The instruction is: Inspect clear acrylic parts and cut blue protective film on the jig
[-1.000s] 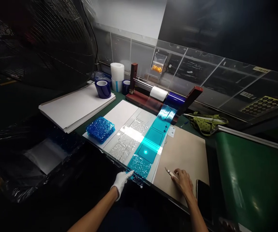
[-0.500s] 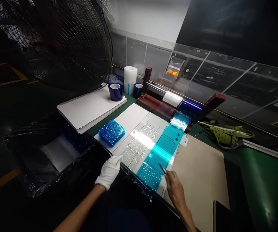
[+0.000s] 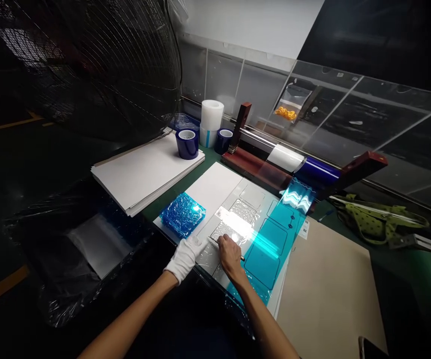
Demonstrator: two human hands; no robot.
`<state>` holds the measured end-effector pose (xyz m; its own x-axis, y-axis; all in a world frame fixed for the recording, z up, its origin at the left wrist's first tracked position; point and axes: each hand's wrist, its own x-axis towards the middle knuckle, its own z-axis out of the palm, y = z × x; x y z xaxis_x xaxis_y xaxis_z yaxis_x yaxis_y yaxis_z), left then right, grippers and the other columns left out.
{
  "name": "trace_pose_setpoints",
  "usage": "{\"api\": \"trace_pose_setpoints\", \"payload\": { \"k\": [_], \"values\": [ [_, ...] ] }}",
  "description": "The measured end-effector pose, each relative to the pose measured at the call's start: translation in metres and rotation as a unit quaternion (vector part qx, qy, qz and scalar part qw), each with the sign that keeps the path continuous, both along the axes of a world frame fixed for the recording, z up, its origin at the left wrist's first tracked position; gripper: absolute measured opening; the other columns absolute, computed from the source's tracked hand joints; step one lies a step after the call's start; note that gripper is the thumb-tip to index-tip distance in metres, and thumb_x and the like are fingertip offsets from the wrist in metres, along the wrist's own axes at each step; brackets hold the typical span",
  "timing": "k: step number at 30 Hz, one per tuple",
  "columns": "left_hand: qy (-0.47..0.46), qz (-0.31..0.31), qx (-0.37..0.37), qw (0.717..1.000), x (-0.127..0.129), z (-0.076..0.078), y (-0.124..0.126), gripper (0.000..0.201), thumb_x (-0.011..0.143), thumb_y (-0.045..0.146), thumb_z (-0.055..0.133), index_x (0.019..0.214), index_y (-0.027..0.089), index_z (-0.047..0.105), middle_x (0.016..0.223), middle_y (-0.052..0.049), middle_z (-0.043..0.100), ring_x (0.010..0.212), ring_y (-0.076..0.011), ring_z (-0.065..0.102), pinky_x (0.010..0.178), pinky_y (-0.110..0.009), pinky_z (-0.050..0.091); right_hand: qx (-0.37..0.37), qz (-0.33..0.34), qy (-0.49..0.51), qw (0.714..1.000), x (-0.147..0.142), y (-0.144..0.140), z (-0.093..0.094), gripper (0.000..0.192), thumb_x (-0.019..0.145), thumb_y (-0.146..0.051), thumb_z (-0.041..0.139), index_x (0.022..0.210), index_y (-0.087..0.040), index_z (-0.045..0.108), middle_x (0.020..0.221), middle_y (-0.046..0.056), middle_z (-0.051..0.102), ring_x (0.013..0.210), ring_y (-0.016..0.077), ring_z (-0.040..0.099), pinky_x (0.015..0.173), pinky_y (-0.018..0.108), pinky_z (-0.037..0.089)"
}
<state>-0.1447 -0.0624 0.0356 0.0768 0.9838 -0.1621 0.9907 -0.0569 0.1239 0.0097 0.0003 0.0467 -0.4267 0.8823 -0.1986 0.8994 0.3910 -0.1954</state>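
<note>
Stack of white sheets (image 3: 146, 172), dark blue tape roll (image 3: 187, 143), white film roll (image 3: 212, 114), green bag (image 3: 378, 219), fan grille (image 3: 88, 65)

Dim room; big fan (image 3: 99, 65) left, clear acrylic partition (image 3: 313, 114) behind green bench (image 3: 425, 269).

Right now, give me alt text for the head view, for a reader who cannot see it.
A gloved left hand and a bare right hand holding a thin blade meet over clear wrinkled film on a white panel. Blue film runs alongside from a roll; a blue stack sits to the left.
</note>
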Motion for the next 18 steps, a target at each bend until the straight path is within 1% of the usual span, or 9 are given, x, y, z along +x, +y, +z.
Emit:
{"api": "trace_pose_setpoints", "payload": {
  "k": [4, 6, 9, 12, 14, 17, 18],
  "values": [
    [-0.007, -0.016, -0.004, 1.0, -0.003, 0.003, -0.002, 0.035, 0.089, 0.016, 0.047, 0.123, 0.022, 0.05, 0.098, -0.004, 0.059, 0.085, -0.018, 0.057, 0.072, -0.034, 0.047, -0.006, 0.018, -0.015, 1.0, -0.008, 0.006, 0.0, 0.024, 0.094, -0.018, 0.035, 0.089, -0.022, 0.058, 0.088, 0.002, 0.059, 0.077, 0.0135, 0.054, 0.056, 0.026, 0.022],
    [-0.014, -0.021, -0.005, 1.0, -0.005, 0.004, -0.001, 0.036, 0.089, 0.016, 0.048, 0.124, 0.022, 0.05, 0.099, -0.004, 0.059, 0.086, -0.0181, 0.057, 0.073, -0.033, 0.046, -0.005, 0.026, -0.021, 0.999, -0.004, 0.005, 0.002, 0.025, 0.094, -0.018, 0.034, 0.088, -0.022, 0.058, 0.089, 0.002, 0.059, 0.078, 0.0137, 0.054, 0.055, 0.026, 0.021],
    [-0.022, -0.018, -0.005, 1.0, -0.009, 0.002, 0.0, 0.042, 0.086, 0.01, 0.045, 0.124, 0.026, 0.052, 0.094, -0.006, 0.06, 0.085, -0.0187, 0.056, 0.071, -0.03, 0.043, -0.003, 0.03, -0.032, 0.999, 0.011, 0.001, 0.005, 0.024, 0.092, -0.015, 0.036, 0.087, -0.022, 0.058, 0.089, 0.002, 0.06, 0.079, 0.0137, 0.055, 0.054, 0.026, 0.021],
    [-0.026, -0.007, 0.0, 1.0, -0.01, -0.003, -0.006, 0.053, 0.079, 0.007, 0.047, 0.126, 0.031, 0.051, 0.096, -0.007, 0.06, 0.085, -0.021, 0.056, 0.07, -0.031, 0.042, -0.001, 0.022, -0.046, 0.999, 0.034, -0.006, 0.007, 0.025, 0.091, -0.012, 0.037, 0.084, -0.021, 0.059, 0.089, 0.002, 0.06, 0.078, 0.0137, 0.056, 0.053, 0.027, 0.02],
    [-0.029, 0.004, 0.005, 1.0, -0.01, -0.007, -0.019, 0.064, 0.072, 0.01, 0.057, 0.132, 0.028, 0.045, 0.1, -0.009, 0.059, 0.086, -0.0242, 0.055, 0.072, -0.035, 0.041, 0.001, 0.013, -0.054, 0.998, 0.05, -0.012, 0.009, 0.026, 0.091, -0.011, 0.036, 0.083, -0.021, 0.059, 0.088, 0.002, 0.061, 0.077, 0.0141, 0.056, 0.052, 0.027, 0.02],
    [-0.044, 0.004, 0.024, 0.999, -0.008, -0.011, -0.043, 0.089, 0.059, 0.02, 0.072, 0.14, 0.024, 0.034, 0.114, -0.012, 0.052, 0.097, -0.0289, 0.051, 0.082, -0.04, 0.04, 0.005, -0.002, -0.063, 0.998, 0.072, -0.022, 0.011, 0.028, 0.092, -0.011, 0.034, 0.083, -0.02, 0.059, 0.085, 0.003, 0.062, 0.074, 0.0153, 0.057, 0.051, 0.027, 0.018],
    [-0.05, -0.001, 0.034, 0.998, -0.007, -0.012, -0.05, 0.091, 0.06, 0.023, 0.073, 0.141, 0.025, 0.031, 0.118, -0.012, 0.05, 0.101, -0.029, 0.049, 0.086, -0.041, 0.039, 0.007, -0.008, -0.065, 0.998, 0.079, -0.025, 0.012, 0.029, 0.092, -0.011, 0.034, 0.083, -0.02, 0.06, 0.084, 0.003, 0.062, 0.073, 0.0156, 0.057, 0.05, 0.027, 0.018]
  ]
}}
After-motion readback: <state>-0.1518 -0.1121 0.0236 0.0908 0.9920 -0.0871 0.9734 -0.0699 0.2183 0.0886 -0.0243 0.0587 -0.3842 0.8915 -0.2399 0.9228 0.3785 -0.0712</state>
